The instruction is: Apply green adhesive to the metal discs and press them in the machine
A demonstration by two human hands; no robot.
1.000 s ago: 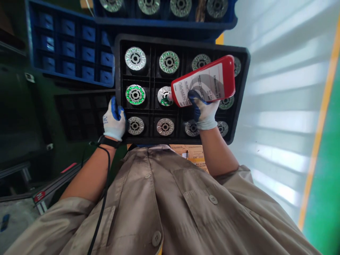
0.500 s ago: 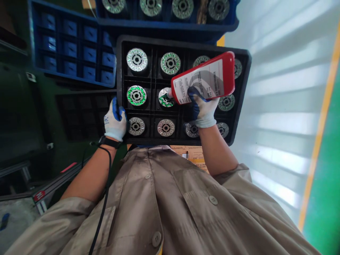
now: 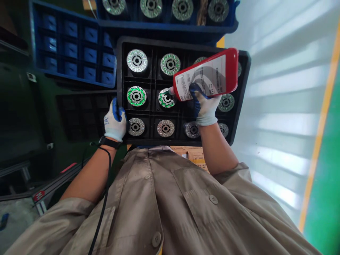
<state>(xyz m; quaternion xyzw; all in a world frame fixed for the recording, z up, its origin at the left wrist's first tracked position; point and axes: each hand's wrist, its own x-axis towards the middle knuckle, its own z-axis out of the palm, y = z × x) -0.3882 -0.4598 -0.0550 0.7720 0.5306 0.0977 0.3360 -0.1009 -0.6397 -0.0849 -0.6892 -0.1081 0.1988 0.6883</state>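
Observation:
My right hand (image 3: 206, 105), in a white and blue glove, is wrapped round a red bottle (image 3: 231, 71) with a pale label, tilted nozzle-down to the left. Its tip meets a round silver metal part (image 3: 166, 98) in the middle row, where green liquid lies on the lower and left rim. To the left, another metal part (image 3: 136, 96) has a full green ring. Both sit in compartments of a black divided tray (image 3: 183, 43) with several similar parts. My gloved left hand (image 3: 115, 119) is closed on the tray's left edge.
Behind the black tray stands a blue crate (image 3: 170, 24) with more metal parts. A blue divided tray (image 3: 71, 46) is at the upper left, above a dark tray (image 3: 82, 117). Cardboard (image 3: 192, 153) shows below, and a cable (image 3: 102, 212) hangs from my left wrist.
The bottle and my right hand have shifted slightly right and up, and the nozzle has moved along the part's rim. More green shows along the lower rim. My left hand stays put.

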